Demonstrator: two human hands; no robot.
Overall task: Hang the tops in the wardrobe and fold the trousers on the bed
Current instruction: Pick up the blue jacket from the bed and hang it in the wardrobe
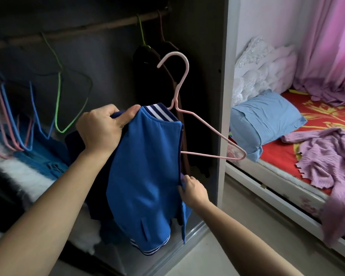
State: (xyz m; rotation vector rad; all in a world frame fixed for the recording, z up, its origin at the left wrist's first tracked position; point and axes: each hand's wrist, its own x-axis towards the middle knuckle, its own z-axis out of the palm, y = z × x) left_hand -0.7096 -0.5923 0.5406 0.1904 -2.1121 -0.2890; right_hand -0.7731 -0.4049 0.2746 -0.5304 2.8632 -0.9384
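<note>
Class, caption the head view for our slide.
Left hand grips blue jacket half on pink hanger; right hand pinches its edge.

Both arms are showing bare from elbow to fingertips, the left hand [100,130] looming larger at left, the right hand [193,191] smaller at right.

The bed [277,154], spread with a red and yellow flowered sheet, carries a blue pillow [267,120] at its head, white frilled bedding [263,64] heaped behind that, and a crumpled lilac knitted top [327,156].
</note>
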